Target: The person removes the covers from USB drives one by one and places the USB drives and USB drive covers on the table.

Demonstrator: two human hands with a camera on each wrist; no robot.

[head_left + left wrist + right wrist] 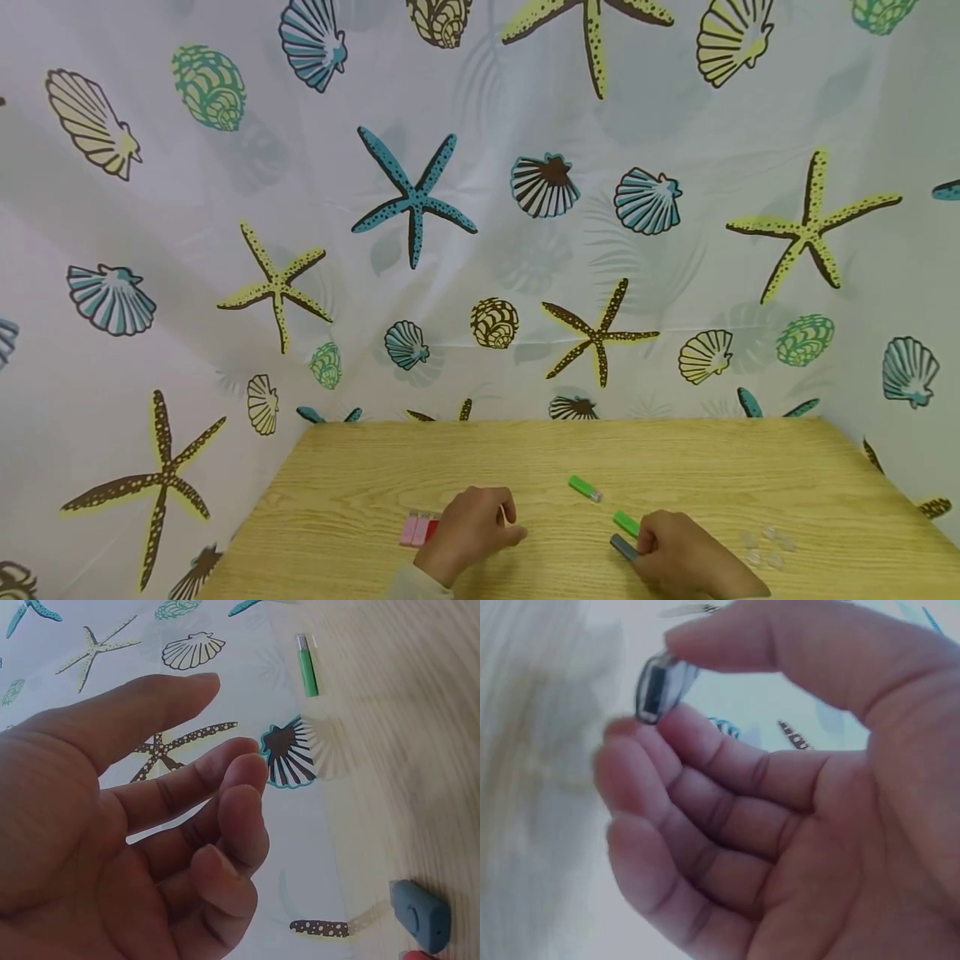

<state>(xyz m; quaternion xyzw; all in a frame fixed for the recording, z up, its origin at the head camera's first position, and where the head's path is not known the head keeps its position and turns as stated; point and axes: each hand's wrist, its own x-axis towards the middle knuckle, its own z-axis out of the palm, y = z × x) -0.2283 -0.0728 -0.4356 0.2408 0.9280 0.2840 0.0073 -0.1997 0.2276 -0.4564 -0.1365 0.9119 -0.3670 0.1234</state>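
The small grey stick (623,547) lies low and right of the middle in the head view, on the wooden table (750,467). The right hand (686,558) pinches it between thumb and fingers. Just above it lies a green stick (626,522), and another green stick (584,488) sits a bit higher. The left hand (472,529) is loosely curled and holds nothing. Pink sticks (417,529) lie beside it on the left.

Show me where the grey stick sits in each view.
Head: grey stick low, right of centre, pinched by the right hand.
Left wrist: the stick is at the bottom right corner.
Right wrist: upper left, blurred, between thumb and fingers.
Shared landmark: the wooden table.
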